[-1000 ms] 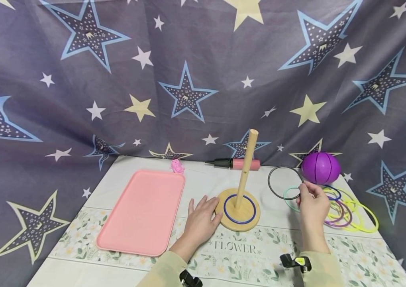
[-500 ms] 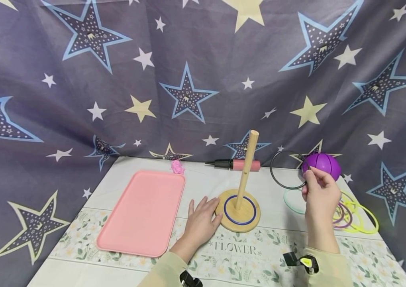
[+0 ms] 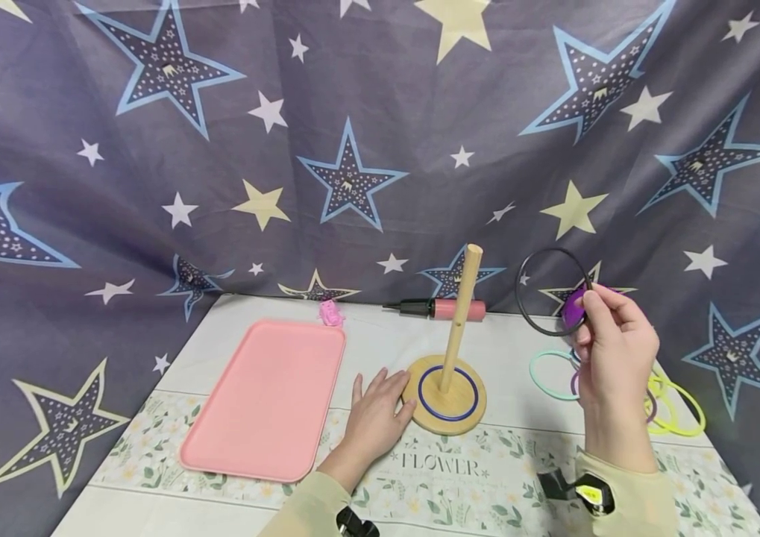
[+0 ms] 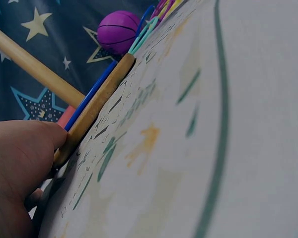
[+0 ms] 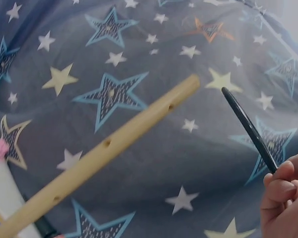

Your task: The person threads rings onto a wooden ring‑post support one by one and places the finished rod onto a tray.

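My right hand (image 3: 617, 347) pinches a black ring (image 3: 523, 304) by its right side and holds it up in the air, right of the wooden post (image 3: 462, 313). In the right wrist view the black ring (image 5: 249, 128) appears edge-on, apart from the post (image 5: 111, 144). Around the post's foot a blue ring (image 3: 448, 418) lies flat on the round wooden base (image 3: 428, 424). My left hand (image 3: 374, 418) rests on the table with its fingertips at the base's left edge. In the left wrist view its thumb (image 4: 52, 133) touches the base (image 4: 97, 110).
A pink tray (image 3: 265, 403) lies on the left, with a small pink toy (image 3: 330, 313) behind it. A pink and black hand pump (image 3: 456, 309) lies at the back. On the right are a purple ball (image 3: 574, 309), a turquoise ring (image 3: 541, 388) and several yellow rings (image 3: 688, 425).
My right hand has lifted the black ring higher from above the ring pile, moving a little right and tilting the ring more upright. My left hand has stayed at the base.
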A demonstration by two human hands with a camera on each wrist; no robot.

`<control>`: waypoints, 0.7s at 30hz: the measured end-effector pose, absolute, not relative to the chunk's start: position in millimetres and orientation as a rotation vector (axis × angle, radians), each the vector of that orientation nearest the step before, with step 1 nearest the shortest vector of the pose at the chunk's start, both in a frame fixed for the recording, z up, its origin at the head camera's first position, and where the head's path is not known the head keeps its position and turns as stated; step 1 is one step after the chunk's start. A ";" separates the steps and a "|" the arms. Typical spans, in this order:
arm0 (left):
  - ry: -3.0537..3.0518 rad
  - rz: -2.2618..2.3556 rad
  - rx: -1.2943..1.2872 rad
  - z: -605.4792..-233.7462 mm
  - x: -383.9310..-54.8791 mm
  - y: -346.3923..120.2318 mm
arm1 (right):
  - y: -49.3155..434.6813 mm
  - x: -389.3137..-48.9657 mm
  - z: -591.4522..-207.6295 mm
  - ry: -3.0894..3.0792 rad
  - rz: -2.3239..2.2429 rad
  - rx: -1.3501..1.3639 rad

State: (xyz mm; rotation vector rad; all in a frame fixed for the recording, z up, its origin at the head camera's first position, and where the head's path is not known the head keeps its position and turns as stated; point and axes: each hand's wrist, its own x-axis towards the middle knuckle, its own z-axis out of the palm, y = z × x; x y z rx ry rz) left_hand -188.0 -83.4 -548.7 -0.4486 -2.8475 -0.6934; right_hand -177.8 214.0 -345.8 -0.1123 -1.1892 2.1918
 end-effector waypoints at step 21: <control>-2.831 -0.702 -0.444 -549.9 -188.7 -82.7 | 181.8 -175.0 -308.9 -1.205 2.217 0.135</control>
